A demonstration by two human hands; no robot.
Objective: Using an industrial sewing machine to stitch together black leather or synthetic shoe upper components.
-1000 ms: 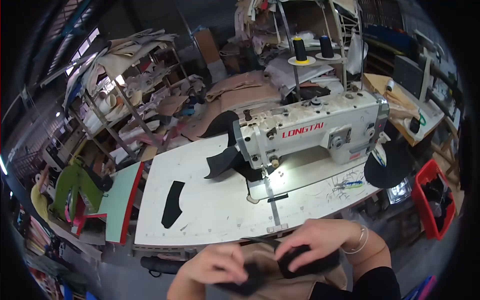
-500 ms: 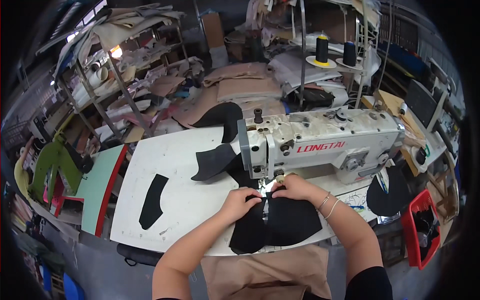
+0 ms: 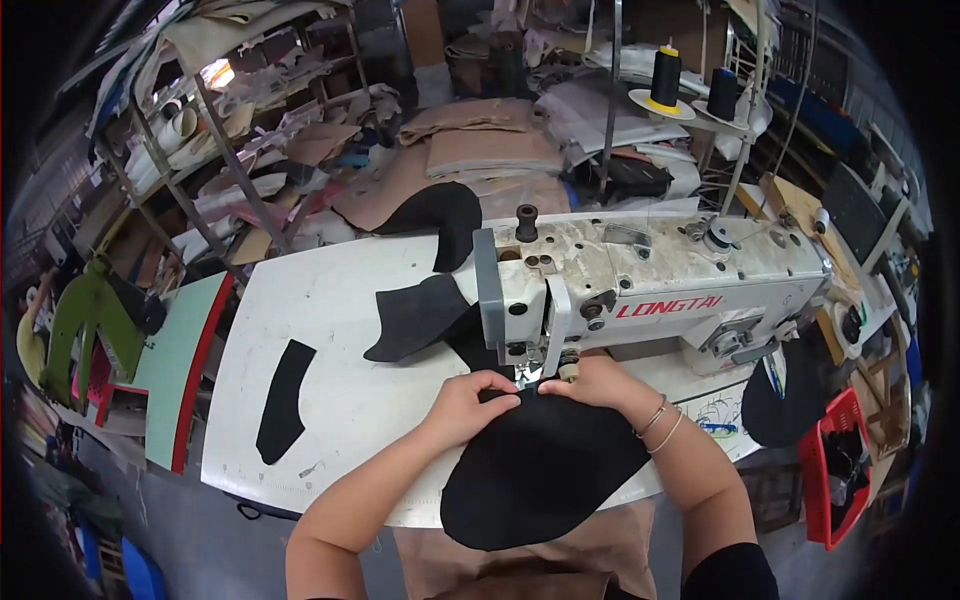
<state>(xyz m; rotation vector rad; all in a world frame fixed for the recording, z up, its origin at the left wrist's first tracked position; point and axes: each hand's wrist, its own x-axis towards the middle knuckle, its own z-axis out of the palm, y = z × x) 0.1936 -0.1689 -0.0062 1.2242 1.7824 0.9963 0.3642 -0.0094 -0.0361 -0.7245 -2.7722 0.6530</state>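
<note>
A wide black fabric piece (image 3: 545,475) lies at the front of the white sewing machine (image 3: 655,275) and hangs over the table's near edge. My left hand (image 3: 466,408) pinches its far edge, thumb and index finger just left of the presser foot (image 3: 528,374). Close on the other side, my right hand (image 3: 592,384) pinches the same edge; some of its fingers are hidden behind the machine's needle area. Behind my left hand, a dark grey fabric piece (image 3: 418,318) extends from beside the machine head. A narrow black piece (image 3: 285,402) lies flat at the left of the white table (image 3: 335,330).
A curved black piece (image 3: 450,212) lies at the table's far edge. Thread cones (image 3: 665,80) stand on a rack behind the machine. At the right is a red basket (image 3: 835,465) with dark contents. A green-topped table (image 3: 182,350) with a red edge stands left.
The fabric at the needle has swung round and spread toward me, now showing one broad surface where two parts and a gap showed before. Both hands stay by the presser foot. My view has shifted slightly.
</note>
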